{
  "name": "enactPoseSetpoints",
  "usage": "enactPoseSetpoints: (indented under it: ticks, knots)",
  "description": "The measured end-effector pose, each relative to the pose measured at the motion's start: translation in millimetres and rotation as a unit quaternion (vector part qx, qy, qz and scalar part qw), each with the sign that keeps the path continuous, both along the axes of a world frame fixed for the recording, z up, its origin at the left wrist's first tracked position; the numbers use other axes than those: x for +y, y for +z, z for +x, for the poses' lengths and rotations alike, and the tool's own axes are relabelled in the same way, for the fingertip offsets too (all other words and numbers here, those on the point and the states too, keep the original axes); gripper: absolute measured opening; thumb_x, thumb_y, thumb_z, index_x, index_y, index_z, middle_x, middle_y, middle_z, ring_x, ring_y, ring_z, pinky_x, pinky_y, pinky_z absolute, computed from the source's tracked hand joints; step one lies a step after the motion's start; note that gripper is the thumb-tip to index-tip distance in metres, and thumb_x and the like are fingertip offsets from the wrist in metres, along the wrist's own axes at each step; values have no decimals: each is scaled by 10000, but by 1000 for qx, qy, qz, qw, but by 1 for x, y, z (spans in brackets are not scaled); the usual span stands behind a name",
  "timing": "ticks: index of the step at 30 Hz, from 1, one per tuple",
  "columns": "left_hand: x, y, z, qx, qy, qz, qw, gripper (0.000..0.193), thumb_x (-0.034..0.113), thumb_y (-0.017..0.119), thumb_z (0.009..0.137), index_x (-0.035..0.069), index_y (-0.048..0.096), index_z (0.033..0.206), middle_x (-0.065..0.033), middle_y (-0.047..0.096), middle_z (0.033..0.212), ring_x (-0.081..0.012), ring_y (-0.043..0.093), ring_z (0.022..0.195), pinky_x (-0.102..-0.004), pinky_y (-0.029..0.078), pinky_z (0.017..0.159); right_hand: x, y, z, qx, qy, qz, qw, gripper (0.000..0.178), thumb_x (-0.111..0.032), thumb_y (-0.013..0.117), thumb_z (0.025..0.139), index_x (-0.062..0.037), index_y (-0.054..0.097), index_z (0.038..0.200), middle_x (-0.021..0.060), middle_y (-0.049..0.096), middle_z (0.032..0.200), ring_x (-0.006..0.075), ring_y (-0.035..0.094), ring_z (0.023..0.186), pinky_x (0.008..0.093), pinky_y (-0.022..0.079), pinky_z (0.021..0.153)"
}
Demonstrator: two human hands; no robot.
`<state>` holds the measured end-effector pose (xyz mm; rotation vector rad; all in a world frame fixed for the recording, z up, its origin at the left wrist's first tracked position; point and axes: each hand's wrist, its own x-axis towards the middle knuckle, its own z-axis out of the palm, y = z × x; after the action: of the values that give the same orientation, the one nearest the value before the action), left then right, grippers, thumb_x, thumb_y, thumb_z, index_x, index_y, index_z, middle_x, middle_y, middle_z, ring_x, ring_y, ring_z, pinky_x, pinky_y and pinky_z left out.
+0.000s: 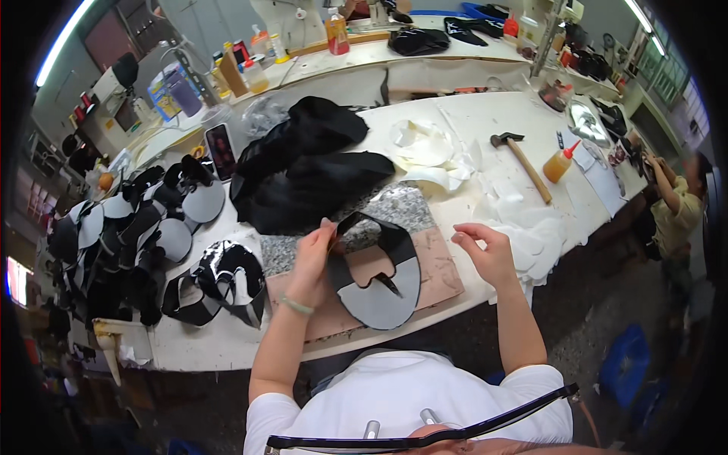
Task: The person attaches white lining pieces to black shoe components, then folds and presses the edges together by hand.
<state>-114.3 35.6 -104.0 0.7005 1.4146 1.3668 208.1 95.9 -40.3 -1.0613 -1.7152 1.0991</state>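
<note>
Between my hands is a shoe upper (390,299), black along its top band and grey at its rounded toe, standing over a pinkish board (440,265). My left hand (309,265) pinches the upper's left edge between thumb and fingers. Off to the right, my right hand (489,254) is apart from the upper, its thumb and fingertips drawn close together in a pinch. Whatever might be between those fingertips is too small to make out. Behind the upper lies a speckled grey stone slab (402,203).
More uppers (231,280) lie left, beside a large pile (136,227). Black fabric pieces (311,189) lie behind. White sheet pieces (523,227), a hammer (523,163) and a glue bottle with a red tip (560,163) are right. A phone (221,152) stands at back left.
</note>
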Motion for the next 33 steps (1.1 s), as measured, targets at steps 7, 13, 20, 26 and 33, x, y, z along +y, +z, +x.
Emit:
enactPoseSetpoints:
  ticks: [7, 13, 20, 26, 33]
  knots:
    - [8, 83, 48, 408, 32, 250, 877, 221, 86, 627, 866, -3, 628, 1068, -128, 634, 998, -203, 611, 838, -286, 499, 721, 98, -44, 17, -245, -73, 220, 941, 168, -134, 689, 771, -26, 666, 897, 92, 663, 888, 250, 612, 872, 340, 486, 779]
    - [83, 80, 85, 525, -163, 307, 777, 218, 141, 645, 829, 31, 658, 1016, -122, 642, 994, -286, 572, 937, -359, 473, 820, 178, -65, -20, -257, -88, 323, 907, 158, -152, 699, 727, -67, 667, 856, 62, 644, 997, 262, 570, 971, 362, 478, 849]
    - [185, 43, 76, 689, -264, 146, 659, 232, 196, 636, 805, -2, 672, 920, -156, 646, 977, -312, 568, 965, -391, 502, 811, 217, -60, -64, -407, 82, 316, 853, 165, -265, 688, 740, -112, 707, 800, 27, 658, 927, 233, 559, 966, 373, 479, 789]
    - [223, -6, 82, 655, -280, 104, 694, 273, 252, 624, 799, -7, 659, 877, -162, 648, 929, -344, 559, 950, -429, 475, 831, 233, -66, -93, -534, 63, 253, 804, 255, -344, 678, 711, -104, 713, 790, 84, 663, 819, 274, 643, 836, 418, 521, 696]
    - [227, -2, 85, 672, -355, 103, 642, 266, 307, 576, 845, 131, 680, 1015, -140, 645, 943, -317, 563, 1011, -434, 462, 828, 273, -64, -34, 37, -181, -125, 975, 209, -230, 668, 788, -38, 687, 868, 96, 683, 830, 196, 638, 656, 296, 503, 621]
